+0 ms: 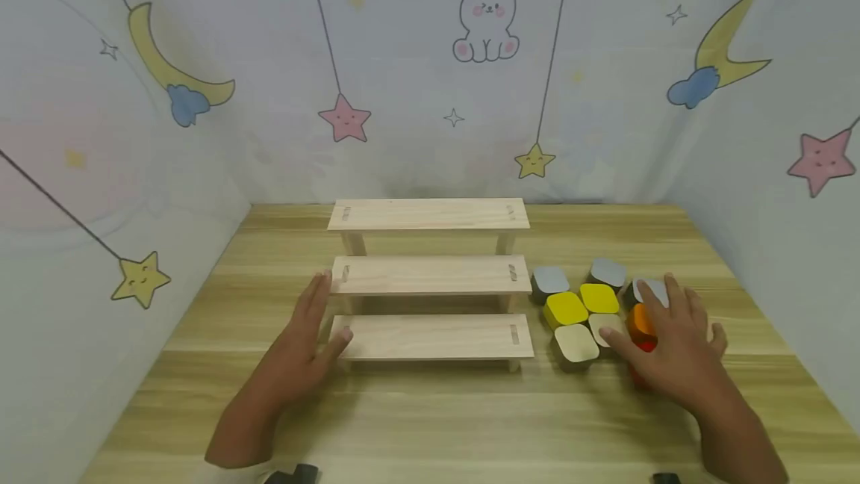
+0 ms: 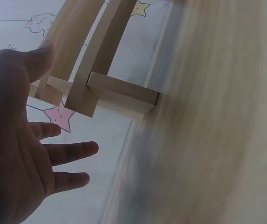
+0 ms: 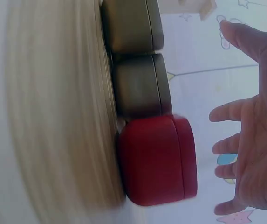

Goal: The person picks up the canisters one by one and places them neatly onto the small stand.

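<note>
My left hand (image 1: 298, 357) is beside the left end of a three-step wooden shelf (image 1: 430, 275), fingers straight and the thumb by the lowest step. In the left wrist view its fingers spread apart with nothing between them. Over a cluster of rounded square tins my right hand (image 1: 672, 346) hovers with spread fingers. Under and beside it are a red tin (image 3: 156, 161), an orange tin (image 1: 640, 323) and a grey-topped tin (image 1: 648, 291). Two cream-topped tins, one cream tin (image 1: 575, 343) nearest the front, stand left of its thumb, with a yellow tin (image 1: 566, 310) behind.
A second yellow tin (image 1: 599, 298) and more grey-topped tins, such as the grey tin (image 1: 550, 280), stand right of the shelf. The wood-grain table (image 1: 430, 424) meets a printed cloth backdrop (image 1: 416, 155) at the back and sides.
</note>
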Demonstrator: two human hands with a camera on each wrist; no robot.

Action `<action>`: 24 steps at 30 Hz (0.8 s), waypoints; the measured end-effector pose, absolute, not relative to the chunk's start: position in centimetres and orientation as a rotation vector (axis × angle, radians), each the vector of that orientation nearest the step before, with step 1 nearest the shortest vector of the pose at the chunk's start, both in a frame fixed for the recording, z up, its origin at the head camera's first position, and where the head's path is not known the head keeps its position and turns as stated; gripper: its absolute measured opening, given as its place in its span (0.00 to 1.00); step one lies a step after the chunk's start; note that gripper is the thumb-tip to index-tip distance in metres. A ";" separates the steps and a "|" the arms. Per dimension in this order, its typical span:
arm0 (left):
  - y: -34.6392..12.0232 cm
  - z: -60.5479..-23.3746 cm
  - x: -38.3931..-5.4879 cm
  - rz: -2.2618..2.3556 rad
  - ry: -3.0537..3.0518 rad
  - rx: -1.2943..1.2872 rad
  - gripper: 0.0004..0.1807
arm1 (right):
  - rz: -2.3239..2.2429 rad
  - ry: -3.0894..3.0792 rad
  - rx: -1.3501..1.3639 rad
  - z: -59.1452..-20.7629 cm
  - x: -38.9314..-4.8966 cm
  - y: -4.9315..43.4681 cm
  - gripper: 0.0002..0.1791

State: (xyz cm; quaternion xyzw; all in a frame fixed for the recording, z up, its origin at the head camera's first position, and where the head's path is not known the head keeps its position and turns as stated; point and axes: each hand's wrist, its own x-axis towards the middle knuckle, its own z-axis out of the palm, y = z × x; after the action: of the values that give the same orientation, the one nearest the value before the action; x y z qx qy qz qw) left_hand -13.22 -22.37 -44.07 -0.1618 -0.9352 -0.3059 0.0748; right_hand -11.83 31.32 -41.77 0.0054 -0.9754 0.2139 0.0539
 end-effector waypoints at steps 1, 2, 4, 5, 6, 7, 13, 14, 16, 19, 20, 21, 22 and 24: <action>-22.4 -44.2 -13.3 -0.936 -2.791 -0.513 0.49 | 0.646 -2.956 0.013 -41.8 -11.7 31.6 0.57; -22.4 -44.3 -13.5 -0.957 -2.773 -0.539 0.47 | 0.640 -2.948 0.011 -41.8 -11.6 31.9 0.56; -22.5 -44.6 -13.7 -0.989 -2.751 -0.570 0.45 | 0.620 -2.936 0.005 -41.9 -11.5 32.5 0.57; -22.5 -44.7 -13.8 -1.003 -2.741 -0.586 0.44 | 0.614 -2.930 0.002 -42.0 -11.4 32.7 0.57; -22.6 -44.8 -13.8 -1.020 -2.737 -0.595 0.43 | 0.609 -2.926 -0.001 -42.0 -11.3 33.0 0.56; -22.6 -44.9 -13.9 -1.036 -2.726 -0.607 0.43 | 0.612 -2.924 -0.006 -42.0 -11.3 33.3 0.56; -23.1 -45.3 -14.2 -1.133 -2.732 -0.619 0.42 | 0.693 -2.932 -0.056 -42.0 -11.0 35.0 0.55; -23.2 -45.3 -14.2 -1.151 -2.743 -0.613 0.42 | 0.716 -2.945 -0.067 -42.0 -11.0 35.3 0.55; -23.2 -45.4 -14.2 -1.184 -2.750 -0.616 0.42 | 0.759 -2.982 -0.088 -42.0 -11.1 35.9 0.56; -23.2 -45.3 -14.1 -1.243 -2.767 -0.616 0.42 | 0.813 -3.024 -0.083 -42.1 -11.0 36.7 0.55; -23.2 -45.2 -14.1 -1.257 -2.767 -0.621 0.43 | 0.831 -3.023 -0.075 -42.2 -10.9 36.8 0.54; -23.2 -45.1 -14.1 -1.271 -2.766 -0.625 0.43 | 0.847 -3.018 -0.062 -42.3 -10.9 37.0 0.53; -23.1 -45.1 -14.0 -1.280 -2.765 -0.631 0.43 | 0.864 -3.012 -0.050 -42.4 -10.8 37.1 0.51; -23.2 -44.9 -13.9 -1.280 -2.769 -0.632 0.43 | 0.889 -3.000 -0.029 -42.6 -10.5 37.3 0.47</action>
State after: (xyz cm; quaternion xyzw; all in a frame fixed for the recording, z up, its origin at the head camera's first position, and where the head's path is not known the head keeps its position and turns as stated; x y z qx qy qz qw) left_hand -13.90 -23.15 -44.93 -0.2028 -0.8888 -0.4107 0.0130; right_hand -10.51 37.33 -42.57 -0.0094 -0.9588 0.2840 0.0062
